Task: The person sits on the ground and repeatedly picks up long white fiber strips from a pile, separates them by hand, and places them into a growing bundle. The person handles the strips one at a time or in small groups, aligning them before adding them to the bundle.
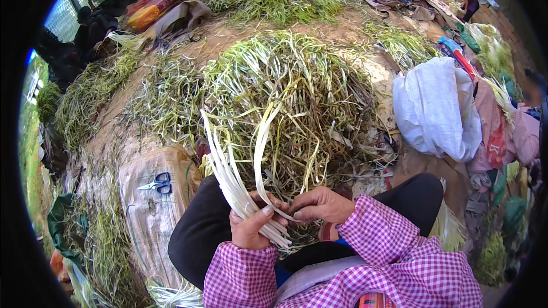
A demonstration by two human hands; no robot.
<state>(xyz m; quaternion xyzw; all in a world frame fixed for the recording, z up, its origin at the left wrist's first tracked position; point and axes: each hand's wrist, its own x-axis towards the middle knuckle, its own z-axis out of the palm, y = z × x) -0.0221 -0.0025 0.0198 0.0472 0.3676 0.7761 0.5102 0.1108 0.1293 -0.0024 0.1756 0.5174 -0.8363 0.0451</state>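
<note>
My left hand (255, 224) is closed around a bunch of long white vegetable stalks (229, 175), whose cut-looking ends stick out below my fingers. A separate pale stalk (262, 149) with a yellowish top curves up from between my hands. My right hand (323, 206) pinches near its lower end, thumb against forefinger, close beside my left fingers. Just beyond my hands rises a large heap of tangled green, white and browned stalks (295, 77). Both hands are over my lap, between my bent knees.
Blue-handled scissors (162, 183) lie on a folded woven sack (150, 222) at left. More white stalks (177, 294) lie at its near end. A stuffed white sack (434, 107) stands at right. Other people sit far left (96, 30), bend far right (467, 2) and sit at right (528, 119).
</note>
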